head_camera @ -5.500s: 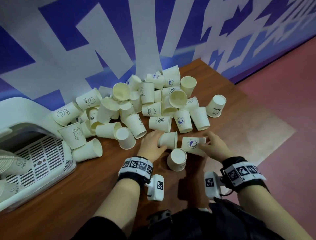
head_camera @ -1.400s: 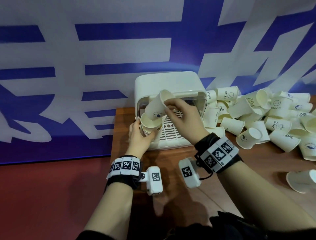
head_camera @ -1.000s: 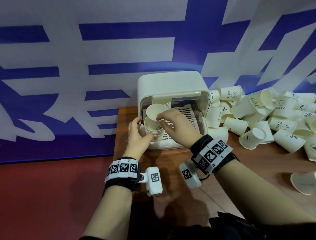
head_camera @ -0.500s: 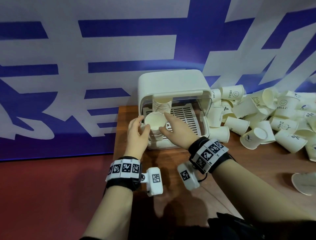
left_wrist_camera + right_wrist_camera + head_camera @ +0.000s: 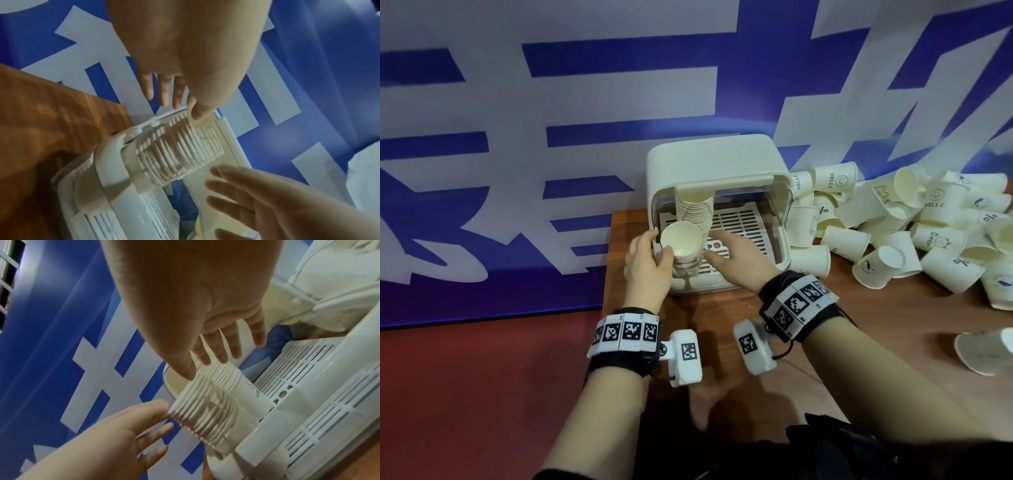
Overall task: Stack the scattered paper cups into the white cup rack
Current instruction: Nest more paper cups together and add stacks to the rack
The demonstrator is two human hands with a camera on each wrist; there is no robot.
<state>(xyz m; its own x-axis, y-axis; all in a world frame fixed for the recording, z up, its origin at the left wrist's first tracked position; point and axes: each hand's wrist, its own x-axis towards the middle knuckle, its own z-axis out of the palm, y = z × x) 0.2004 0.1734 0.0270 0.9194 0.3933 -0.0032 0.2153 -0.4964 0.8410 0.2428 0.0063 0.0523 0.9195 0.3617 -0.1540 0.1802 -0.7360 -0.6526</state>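
Our open hands flank a ribbed stack of nested white paper cups [image 5: 690, 240].
Left hand [image 5: 649, 265] and right hand [image 5: 736, 260] have straight fingers, gripping nothing, inside the slatted white plastic cup rack [image 5: 719, 164].

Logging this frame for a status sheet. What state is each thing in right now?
white cup rack: lid raised, open at the front.
cup stack: nested, lying in the rack, mouth toward the camera.
loose cups: heaped on the table, mostly on their sides.
left hand: fingers straight, beside the stack.
right hand: fingers straight, holding nothing.
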